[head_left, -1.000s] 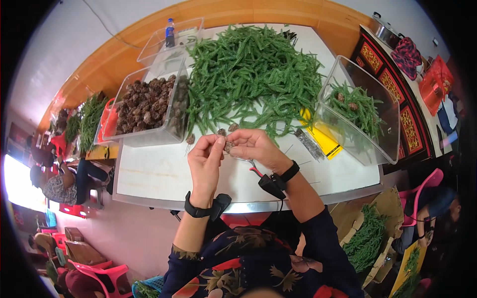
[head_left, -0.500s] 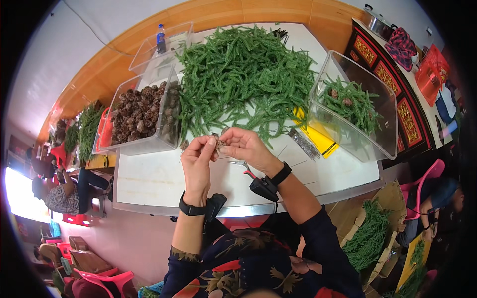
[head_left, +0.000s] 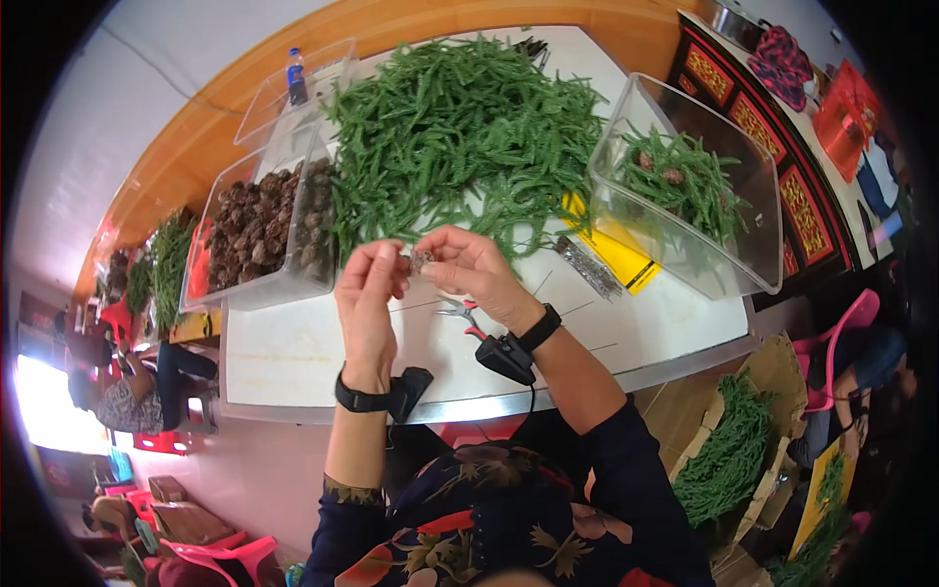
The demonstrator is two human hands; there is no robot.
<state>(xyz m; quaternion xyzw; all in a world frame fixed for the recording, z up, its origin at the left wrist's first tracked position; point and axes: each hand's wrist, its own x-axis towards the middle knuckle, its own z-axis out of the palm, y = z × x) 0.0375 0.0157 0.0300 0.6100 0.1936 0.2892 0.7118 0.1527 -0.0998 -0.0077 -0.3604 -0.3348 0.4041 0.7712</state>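
A small brown pine cone (head_left: 421, 261) is pinched between the thumb and fingers of my right hand (head_left: 476, 279), above the near part of the table. My left hand (head_left: 370, 298) is closed just left of the cone, thumb against fingers; whatever it grips is hidden. Pliers (head_left: 469, 315) with red and black handles lie on the table below my right hand. Green artificial pine sprigs (head_left: 460, 137) form a large heap beyond both hands. On the left stands a clear plastic bin of pine cones (head_left: 256, 220).
At the right, a clear bin (head_left: 626, 210) holds sprigs with cones on them. Beside it lie a yellow packet (head_left: 626, 256) and a bundle of thin wires (head_left: 590, 269). A bottle (head_left: 295, 78) stands at the back left. A cardboard box of greenery (head_left: 729, 460) sits below the table's right side.
My hands have drawn slightly apart, and the cone now sits in my right fingers. The whole view has shifted a little, with the table scene moving up and left.
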